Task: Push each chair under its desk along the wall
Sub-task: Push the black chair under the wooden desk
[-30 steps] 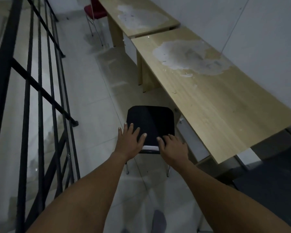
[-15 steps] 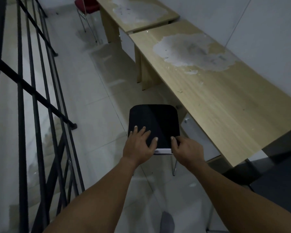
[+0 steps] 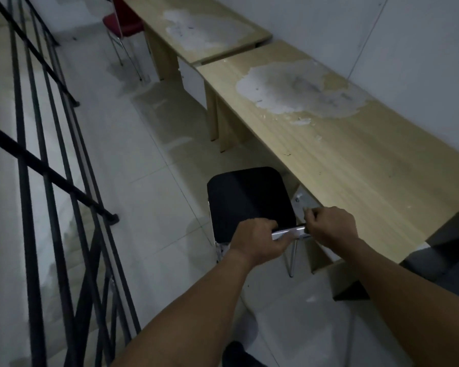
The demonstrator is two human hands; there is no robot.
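Black padded chair with chrome frame stands on floor just left of light wooden desk, not under it. Left hand and right hand both clenched on near chrome bar; desk lies rightward, right hand nearer.

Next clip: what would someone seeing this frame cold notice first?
Two bare hands, left hand and right hand, clamp the shiny metal rear edge of a black padded chair in the centre, standing beside a long pale wooden desk. That desk's top carries a big whitish peeled patch, and a black metal railing fills the left side.
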